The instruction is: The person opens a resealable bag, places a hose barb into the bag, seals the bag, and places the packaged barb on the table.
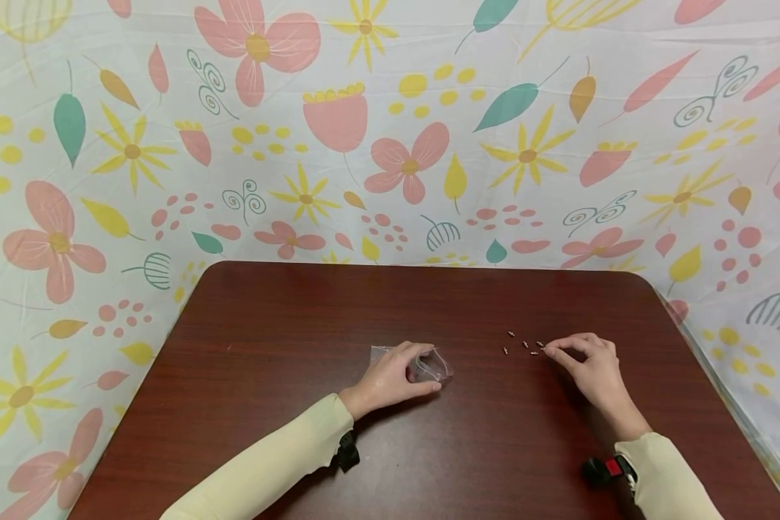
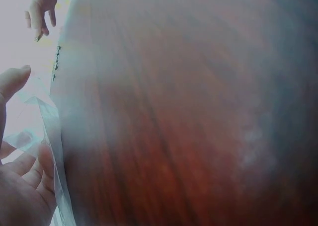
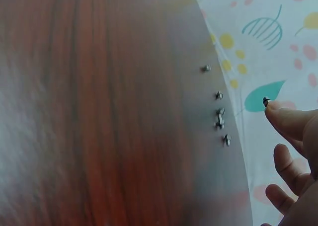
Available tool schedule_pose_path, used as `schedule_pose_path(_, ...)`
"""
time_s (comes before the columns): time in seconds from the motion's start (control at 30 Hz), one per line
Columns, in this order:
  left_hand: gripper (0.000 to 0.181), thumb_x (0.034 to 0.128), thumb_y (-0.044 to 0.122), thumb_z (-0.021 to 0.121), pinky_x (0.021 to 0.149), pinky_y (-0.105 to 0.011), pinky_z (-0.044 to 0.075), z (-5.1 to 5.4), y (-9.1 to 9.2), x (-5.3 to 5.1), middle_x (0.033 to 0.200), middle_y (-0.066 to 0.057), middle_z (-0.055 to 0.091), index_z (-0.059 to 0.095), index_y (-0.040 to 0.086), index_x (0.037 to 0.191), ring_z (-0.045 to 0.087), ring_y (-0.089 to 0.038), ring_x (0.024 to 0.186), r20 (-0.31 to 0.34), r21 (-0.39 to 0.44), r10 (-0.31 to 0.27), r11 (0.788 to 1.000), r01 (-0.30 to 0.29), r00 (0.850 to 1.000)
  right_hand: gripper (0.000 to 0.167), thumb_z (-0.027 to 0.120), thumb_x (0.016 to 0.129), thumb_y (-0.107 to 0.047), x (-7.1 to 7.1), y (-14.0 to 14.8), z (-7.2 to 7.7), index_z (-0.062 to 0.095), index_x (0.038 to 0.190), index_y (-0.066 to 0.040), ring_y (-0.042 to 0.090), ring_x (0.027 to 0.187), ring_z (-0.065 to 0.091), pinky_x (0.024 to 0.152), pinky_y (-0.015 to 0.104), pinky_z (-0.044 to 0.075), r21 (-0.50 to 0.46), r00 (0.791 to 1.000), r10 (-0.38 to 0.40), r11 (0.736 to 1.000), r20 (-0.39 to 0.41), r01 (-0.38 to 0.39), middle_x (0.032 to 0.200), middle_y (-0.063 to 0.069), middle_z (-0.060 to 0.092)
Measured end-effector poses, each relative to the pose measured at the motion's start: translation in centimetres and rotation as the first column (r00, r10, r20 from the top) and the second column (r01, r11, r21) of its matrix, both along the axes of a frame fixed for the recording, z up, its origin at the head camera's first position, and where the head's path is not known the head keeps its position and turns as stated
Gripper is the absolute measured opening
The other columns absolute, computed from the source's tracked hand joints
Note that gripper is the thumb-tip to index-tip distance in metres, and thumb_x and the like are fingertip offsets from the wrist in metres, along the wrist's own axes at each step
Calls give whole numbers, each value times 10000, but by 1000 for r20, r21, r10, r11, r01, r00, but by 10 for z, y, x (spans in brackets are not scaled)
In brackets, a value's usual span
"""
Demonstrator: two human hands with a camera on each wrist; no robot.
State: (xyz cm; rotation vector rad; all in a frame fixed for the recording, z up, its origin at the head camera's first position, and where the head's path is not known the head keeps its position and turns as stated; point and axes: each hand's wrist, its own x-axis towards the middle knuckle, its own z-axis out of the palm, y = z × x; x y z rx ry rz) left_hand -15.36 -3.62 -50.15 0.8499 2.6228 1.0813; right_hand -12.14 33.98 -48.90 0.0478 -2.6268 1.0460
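Observation:
My left hand [image 1: 390,379] grips a clear plastic bag [image 1: 438,367], fingers and thumb spread apart around its mouth, which gapes toward the right. In the left wrist view the bag's film [image 2: 52,131] runs along the fingers. Away to the right, my right hand [image 1: 591,370] pinches one small metal screw between thumb and index finger; the right wrist view shows this screw [image 3: 266,101] at the fingertips. Several like screws [image 1: 525,344] lie loose on the table, just left of that hand. They are too small to make out in detail.
The dark red-brown wooden table [image 1: 286,310] has rounded far corners. Behind it and along its sides hangs a white cloth [image 1: 364,180] printed with flowers and leaves. A black strap with a camera [image 1: 346,451] sits on the left wrist, another [image 1: 601,471] on the right.

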Motion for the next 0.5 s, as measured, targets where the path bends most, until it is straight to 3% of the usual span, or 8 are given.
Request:
schedule_pose_path(0.27,701,904,484,799,692,-215,479,-1,0,-1,1295,-18,637,573,182,1494,564,-11,771,2,1,3,1000,-3,1000,74,849,848,-49,5,-17,5,809,899,-84,309,1053,435,866,427,281,11,998,37,999,-47,-37,982,132,644)
schedule_pose_path(0.5,700,907,481,798,670,-208,477,0,0,0,1282,-20,641,571,173,1493,559,0,755,4,3,-2,1000,2,1000,116,850,838,-29,10,-34,14,811,899,-120,274,1083,430,877,411,276,-18,995,82,996,-61,-83,964,90,645)
